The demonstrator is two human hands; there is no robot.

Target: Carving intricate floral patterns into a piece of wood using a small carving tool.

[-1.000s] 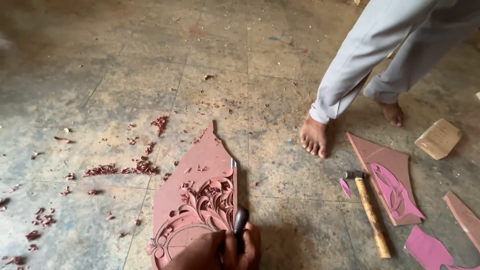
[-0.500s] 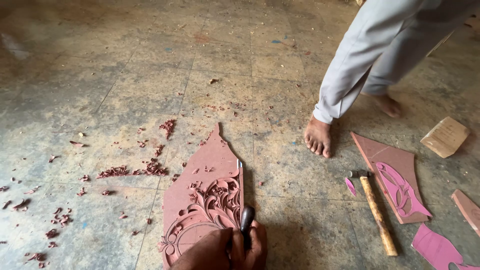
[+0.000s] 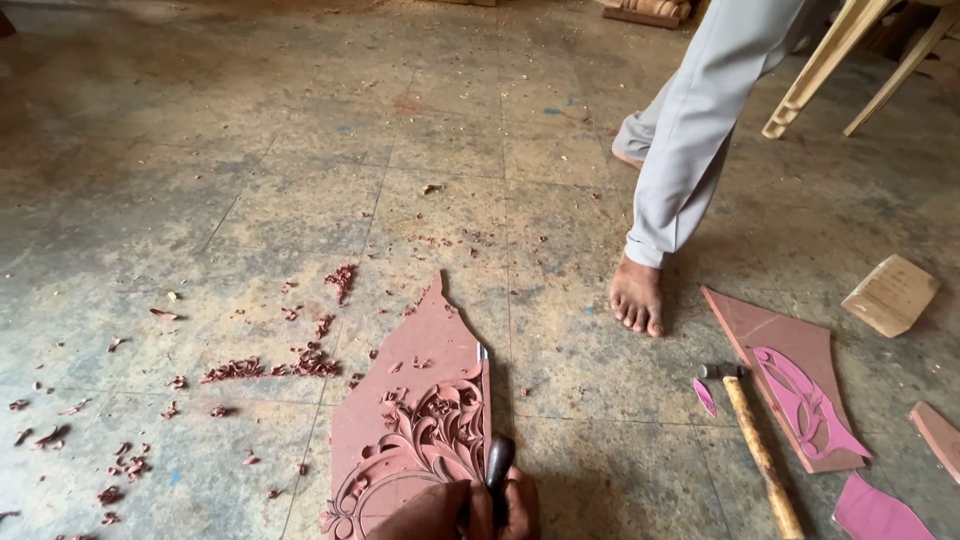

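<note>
A reddish carved wooden panel with a pointed top is laid flat on the stone floor. At the bottom edge of the view, a chisel is held along the right edge of the panel, with its metal blade pointing away from the person. The dark handle of the chisel is enclosed by the right hand, whose fingers are wrapped tightly around it. The left hand is pressed just beside it, over the carved flower pattern; how its fingers are closed cannot be told, because they are cut off by the frame. Red wood shavings are scattered on the floor to the left of the panel. To the right, a hammer with a wooden handle is lying near a second panel piece. A bare foot of another person is seen beyond it.
</note>
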